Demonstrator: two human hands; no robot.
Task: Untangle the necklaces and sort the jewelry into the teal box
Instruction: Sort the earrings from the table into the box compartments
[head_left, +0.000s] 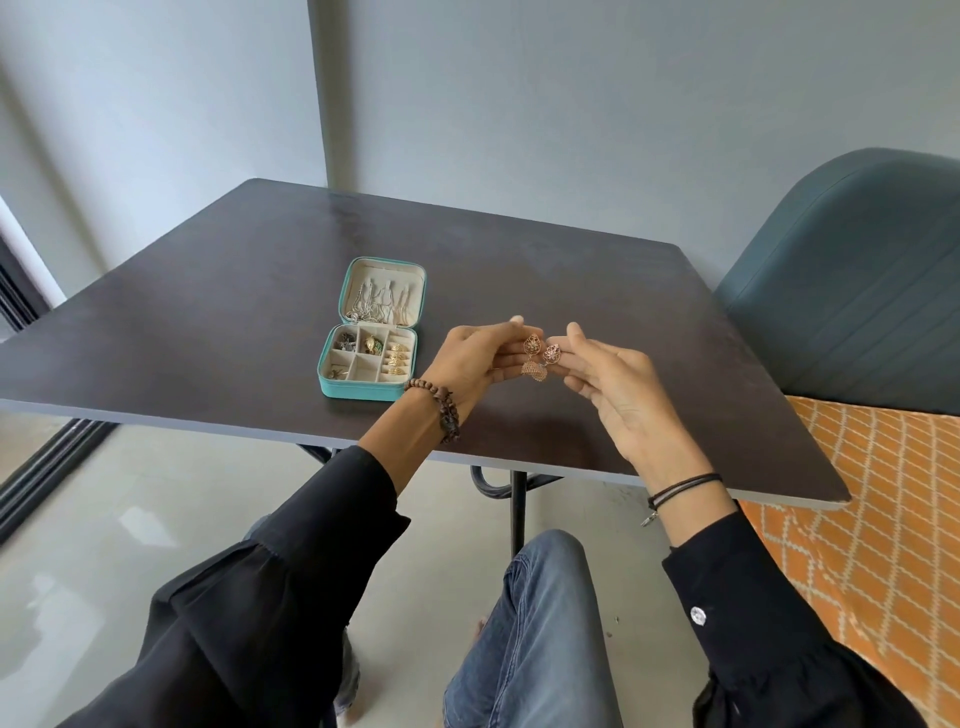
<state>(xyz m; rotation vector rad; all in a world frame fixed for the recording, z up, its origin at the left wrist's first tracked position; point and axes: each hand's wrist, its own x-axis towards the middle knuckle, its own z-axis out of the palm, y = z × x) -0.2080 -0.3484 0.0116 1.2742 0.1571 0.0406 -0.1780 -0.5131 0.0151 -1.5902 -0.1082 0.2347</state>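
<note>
While the teal box (363, 391) lies open near the tabletop's (623, 312) front edge, the left hand (467, 364) pinches a gold earring (531, 345) just right of it. The right hand (623, 400) holds a second earring (551, 356) at its fingertips, alongside the first.

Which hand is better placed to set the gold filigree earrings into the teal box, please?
Left. Both pinch the gold filigree earrings, but the left hand is nearer the open teal jewellery box than the right hand.
</note>
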